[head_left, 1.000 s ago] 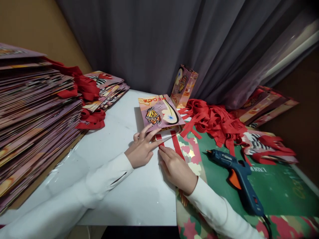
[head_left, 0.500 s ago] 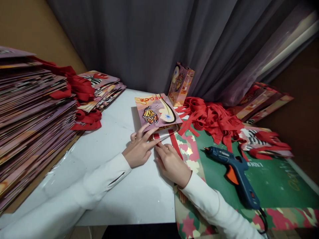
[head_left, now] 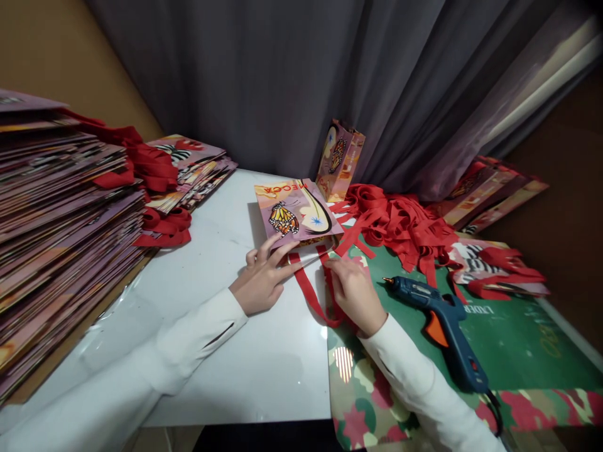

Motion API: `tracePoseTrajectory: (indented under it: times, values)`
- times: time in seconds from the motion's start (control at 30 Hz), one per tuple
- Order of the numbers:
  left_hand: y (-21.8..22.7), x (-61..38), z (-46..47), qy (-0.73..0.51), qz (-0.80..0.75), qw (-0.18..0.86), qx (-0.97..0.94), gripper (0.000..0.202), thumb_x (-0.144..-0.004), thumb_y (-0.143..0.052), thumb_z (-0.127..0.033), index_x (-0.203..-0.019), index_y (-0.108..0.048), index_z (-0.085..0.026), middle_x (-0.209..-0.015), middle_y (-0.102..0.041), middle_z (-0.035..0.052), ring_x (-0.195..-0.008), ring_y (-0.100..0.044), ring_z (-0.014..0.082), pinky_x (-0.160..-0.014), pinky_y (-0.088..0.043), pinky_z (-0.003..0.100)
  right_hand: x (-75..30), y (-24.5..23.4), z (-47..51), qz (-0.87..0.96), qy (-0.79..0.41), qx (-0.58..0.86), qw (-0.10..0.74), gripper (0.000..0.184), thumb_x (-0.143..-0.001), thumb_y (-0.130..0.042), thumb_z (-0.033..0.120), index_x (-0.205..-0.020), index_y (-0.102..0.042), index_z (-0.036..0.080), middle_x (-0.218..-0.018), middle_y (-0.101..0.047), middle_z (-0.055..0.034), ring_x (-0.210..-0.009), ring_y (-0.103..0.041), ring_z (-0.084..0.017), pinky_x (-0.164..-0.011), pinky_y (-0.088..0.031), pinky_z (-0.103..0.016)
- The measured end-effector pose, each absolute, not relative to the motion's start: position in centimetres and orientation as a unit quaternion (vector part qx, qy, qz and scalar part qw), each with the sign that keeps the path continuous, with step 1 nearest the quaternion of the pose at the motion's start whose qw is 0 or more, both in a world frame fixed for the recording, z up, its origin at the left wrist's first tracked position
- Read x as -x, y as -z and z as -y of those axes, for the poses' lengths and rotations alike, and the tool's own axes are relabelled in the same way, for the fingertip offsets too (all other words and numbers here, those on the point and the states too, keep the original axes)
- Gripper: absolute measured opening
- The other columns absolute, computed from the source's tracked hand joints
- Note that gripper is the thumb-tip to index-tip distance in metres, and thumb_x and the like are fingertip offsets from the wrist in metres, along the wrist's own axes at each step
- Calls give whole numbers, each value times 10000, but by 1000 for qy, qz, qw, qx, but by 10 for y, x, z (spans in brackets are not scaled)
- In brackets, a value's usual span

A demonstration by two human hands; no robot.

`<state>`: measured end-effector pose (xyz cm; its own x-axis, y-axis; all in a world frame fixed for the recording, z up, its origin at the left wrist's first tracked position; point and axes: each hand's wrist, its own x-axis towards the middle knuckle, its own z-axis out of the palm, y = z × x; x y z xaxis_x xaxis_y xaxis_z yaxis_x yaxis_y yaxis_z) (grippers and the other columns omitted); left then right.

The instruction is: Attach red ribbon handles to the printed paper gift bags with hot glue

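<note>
A paper gift bag (head_left: pixel 292 213) with a butterfly print lies on its side on the white table, its mouth towards me. My left hand (head_left: pixel 264 276) rests on the bag's near edge with its fingers spread. From the mouth hangs a red ribbon (head_left: pixel 308 292), looping down over the table as a handle. At the loop's right end my right hand (head_left: pixel 355 292) is closed, its fingertips pressing the ribbon by the bag's inner wall. The exact fingertip contact is partly hidden.
A blue glue gun (head_left: pixel 443 326) with an orange trigger lies on a green mat (head_left: pixel 509 351) at right. Behind it is a heap of red ribbons (head_left: pixel 400 226). Another bag (head_left: pixel 339 160) stands by the curtain. Tall stacks of flat bags (head_left: pixel 70 232) fill the left side.
My right hand has moved right, from the ribbon's left end to its right end, and the ribbon loop now shows between my hands. My left hand has stayed on the bag.
</note>
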<state>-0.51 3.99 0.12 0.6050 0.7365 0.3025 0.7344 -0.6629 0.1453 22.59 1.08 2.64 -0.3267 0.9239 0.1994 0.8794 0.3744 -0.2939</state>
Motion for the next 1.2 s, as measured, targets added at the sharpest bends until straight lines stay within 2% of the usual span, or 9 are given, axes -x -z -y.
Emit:
tracePoseTrajectory:
  times: [0.13, 0.3, 0.43, 0.57, 0.73, 0.87, 1.03, 1.13, 1.2]
  values:
    - [-1, 5, -40, -174, -410, -2, -895, 720, -717, -517, -94, -1377, -497, -382, -1572, -242, 32, -1428, -133, 399, -934, -329, 569, -201, -41, -31, 864, -2, 489, 122, 448, -832, -403, 20, -1242, -556, 115, -1193, -614, -147, -1098, -512, -262, -923, -433, -388]
    - [-1, 5, -39, -172, -410, -14, -895, 675, -710, -508, -92, -1333, -557, -347, -1558, -280, 58, -1417, -161, 410, -908, -337, 578, -178, -30, -62, 882, 1, 471, -1, 377, -853, -424, 68, -1181, -606, 106, -1184, -614, -155, -1100, -521, -281, -917, -409, -403]
    - [-1, 5, -39, -167, -409, -19, -897, 668, -708, -507, -93, -1329, -561, -334, -1553, -291, 71, -1424, -155, 402, -902, -340, 572, -173, -26, -71, 882, 7, 470, -22, 368, -891, -423, 106, -1203, -617, 133, -1205, -617, -156, -1137, -518, -279, -947, -378, -411]
    - [-1, 5, -39, -167, -409, -23, -897, 658, -711, -507, -92, -1321, -567, -333, -1554, -285, 69, -1429, -142, 397, -909, -336, 567, -178, -36, -59, 883, 19, 468, 21, 315, -865, -452, 82, -1132, -617, 114, -1147, -632, -148, -1079, -535, -270, -914, -393, -381]
    - [1, 7, -40, -169, -409, -15, -897, 688, -713, -506, -79, -1339, -537, -363, -1561, -264, 43, -1437, -125, 378, -912, -333, 539, -221, -48, -17, 815, 15, 552, 175, 127, -922, -476, 171, -864, -589, 179, -849, -637, -60, -830, -561, -199, -730, -414, -286]
    - [1, 7, -41, -177, -405, -5, -897, 688, -707, -509, -79, -1335, -542, -360, -1567, -251, 29, -1432, -124, 386, -915, -324, 530, -261, -45, 12, 768, 60, 615, 169, 285, -965, -457, 287, -732, -597, 198, -660, -607, -26, -643, -542, -181, -619, -357, -295]
    - [2, 8, -42, -172, -405, -24, -898, 685, -710, -488, -68, -1333, -547, -349, -1554, -279, 55, -1430, -138, 388, -876, -333, 507, -292, -44, 46, 768, 124, 612, 143, 331, -991, -381, 313, -1192, -615, 192, -1192, -645, -108, -1032, -590, -252, -872, -401, -371]
    - [2, 8, -42, -175, -400, -37, -899, 673, -718, -482, -70, -1323, -555, -355, -1546, -291, 56, -1430, -142, 386, -870, -334, 501, -326, -40, 76, 665, 148, 709, 180, 390, -981, -340, 385, -1131, -626, 168, -1115, -643, -137, -1012, -595, -271, -866, -435, -378]
    - [2, 7, -42, -175, -396, -42, -900, 671, -719, -476, -68, -1320, -559, -355, -1542, -296, 61, -1427, -144, 390, -869, -333, 502, -356, -32, 96, 560, 169, 800, 132, 567, -938, -333, 543, -1140, -595, 84, -988, -634, -199, -940, -597, -336, -805, -455, -426]
